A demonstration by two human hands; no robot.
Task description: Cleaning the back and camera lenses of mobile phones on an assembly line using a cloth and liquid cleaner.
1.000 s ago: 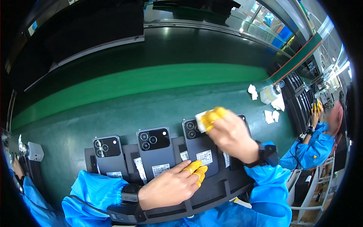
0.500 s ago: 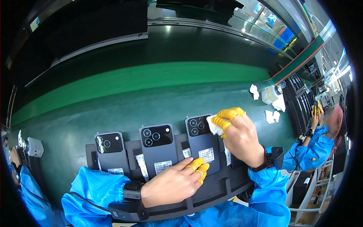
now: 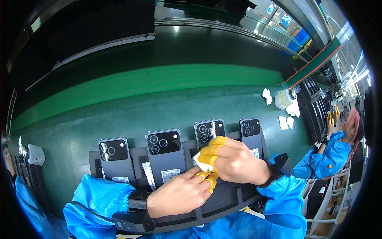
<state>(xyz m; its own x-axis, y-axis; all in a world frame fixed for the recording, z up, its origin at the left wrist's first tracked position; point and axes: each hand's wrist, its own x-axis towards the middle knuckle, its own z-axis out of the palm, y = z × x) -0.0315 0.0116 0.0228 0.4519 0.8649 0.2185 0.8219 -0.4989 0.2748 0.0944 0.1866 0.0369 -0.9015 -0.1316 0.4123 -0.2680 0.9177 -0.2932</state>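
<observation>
Several dark grey smartphones stand side by side in a black slotted tray (image 3: 230, 199), camera ends away from me: a leftmost phone (image 3: 117, 164), a second phone (image 3: 167, 160), a third phone (image 3: 205, 130) and a rightmost phone (image 3: 250, 128). My right hand (image 3: 238, 163), in yellow finger cots, is closed on a folded white wipe (image 3: 204, 162) over the third phone's back, hiding much of it. Beside it, my left hand (image 3: 179, 194) rests with cot-covered fingers extended on that phone's lower part. The fingers' contact there is partly hidden.
A white bottle (image 3: 284, 99) stands at the right beside crumpled white wipes (image 3: 286, 122) and stacked black trays (image 3: 312, 103). Another white bottle (image 3: 36, 154) is at the left. A co-worker in blue (image 3: 328, 155) is at the right; a blue sleeve shows at far left.
My right hand has moved left and nearer to me with the wipe, from the third phone's camera end down its back. The rightmost phone is now uncovered. My left hand has hardly moved.
</observation>
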